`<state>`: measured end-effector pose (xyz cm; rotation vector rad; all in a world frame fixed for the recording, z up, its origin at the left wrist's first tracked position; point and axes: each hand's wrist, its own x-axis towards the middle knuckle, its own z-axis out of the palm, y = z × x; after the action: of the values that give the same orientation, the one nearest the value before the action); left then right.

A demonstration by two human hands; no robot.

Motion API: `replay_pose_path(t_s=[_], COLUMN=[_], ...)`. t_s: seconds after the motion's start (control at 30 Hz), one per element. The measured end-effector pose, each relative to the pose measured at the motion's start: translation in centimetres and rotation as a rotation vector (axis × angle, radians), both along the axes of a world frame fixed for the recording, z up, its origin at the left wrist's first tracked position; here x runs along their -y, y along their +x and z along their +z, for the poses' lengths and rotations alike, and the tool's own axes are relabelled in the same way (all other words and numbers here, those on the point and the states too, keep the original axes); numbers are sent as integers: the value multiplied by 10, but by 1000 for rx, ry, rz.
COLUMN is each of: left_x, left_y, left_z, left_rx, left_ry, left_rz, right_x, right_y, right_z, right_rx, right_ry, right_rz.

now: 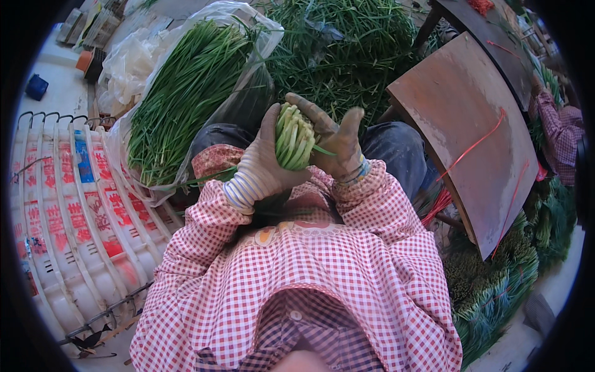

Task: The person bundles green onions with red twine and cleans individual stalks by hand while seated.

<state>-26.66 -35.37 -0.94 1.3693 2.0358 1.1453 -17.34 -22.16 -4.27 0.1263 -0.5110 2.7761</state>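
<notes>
Left hand [266, 162] around bunch [294, 137], clear of board [469, 133]

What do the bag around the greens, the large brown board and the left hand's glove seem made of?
Bag: thin, glossy plastic, clear and crinkled. Brown board: probably worn wood, faintly shiny, tan at the edge. Glove on left hand: likely matte knit, by its striped cuff.

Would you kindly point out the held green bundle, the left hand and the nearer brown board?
Green bundle [294, 137]: head view, on its pale stems.
Left hand [265, 159]: head view, middle of the glove.
Nearer brown board [469, 118]: head view, bare part of its surface.
</notes>
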Motion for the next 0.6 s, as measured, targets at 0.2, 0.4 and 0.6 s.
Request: replay_pose_path(t_s=[0.2,0.4,0.6], left_x=[-8,-4,-25], left_y=[-3,-16,-44], left_z=[2,30,61], left_rx=[8,417,32], left_ry=[-157,74,-173], left_rz=[-1,33,-275], right_x=[-3,-16,-20], right_y=[2,6,0], right_z=[5,4,-4], right_rx=[229,138,154], right_ry=[620,320,262], right_rz=[-193,3,8])
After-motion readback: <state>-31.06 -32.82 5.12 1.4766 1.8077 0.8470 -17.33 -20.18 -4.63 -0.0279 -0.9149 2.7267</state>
